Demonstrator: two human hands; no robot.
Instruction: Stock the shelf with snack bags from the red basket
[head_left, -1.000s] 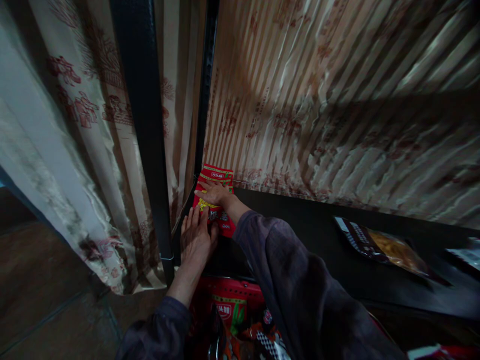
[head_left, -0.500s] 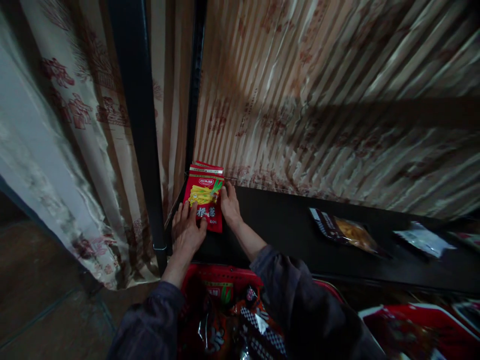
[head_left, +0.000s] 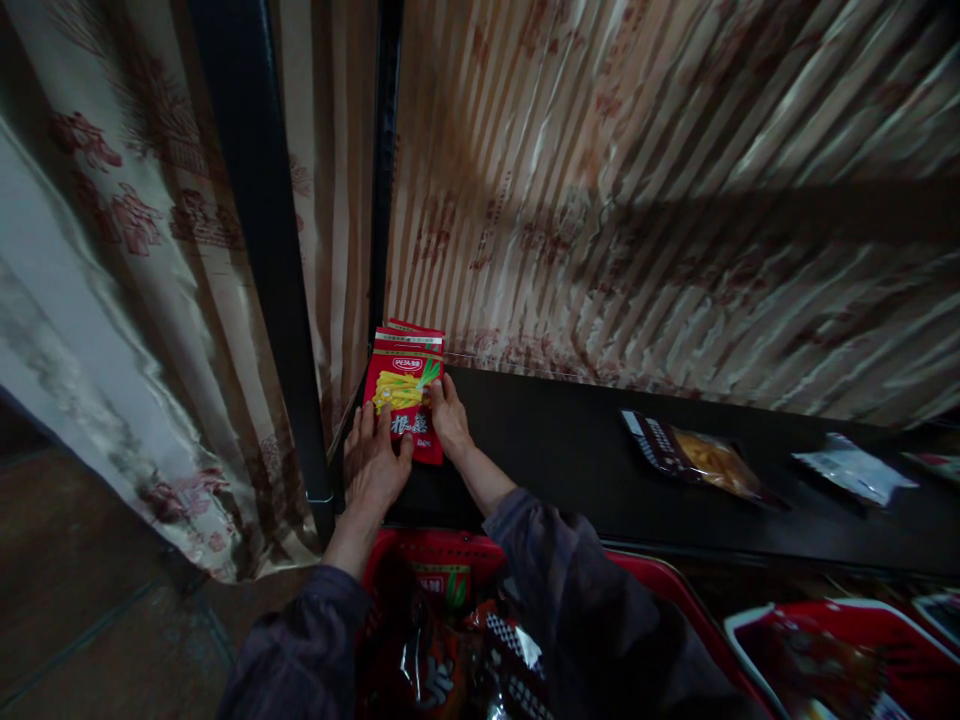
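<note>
Red snack packets [head_left: 405, 360] with yellow sticks and green stalks printed on them lie in a small stack at the left end of a black shelf [head_left: 540, 430]. My left hand [head_left: 375, 468] rests at the stack's lower left, its fingers spread and the fingertips over the top packet. At the right edge of the same packet, my right hand [head_left: 451, 420] touches it with fingers stretched out. Below my forearms stands a red basket [head_left: 480, 548] holding several packets, among them one red packet [head_left: 448, 583] like those on the shelf.
Farther right on the shelf lie a dark snack bag [head_left: 697, 460] and a silvery white packet [head_left: 855, 468]. A second red basket [head_left: 840, 615] stands at lower right. Behind the shelf hangs a patterned curtain [head_left: 600, 200]; a dark post [head_left: 259, 200] rises at left.
My right hand has shifted slightly left and down along the packet's right edge. My left hand keeps nearly the same place, and the view has moved a little.
</note>
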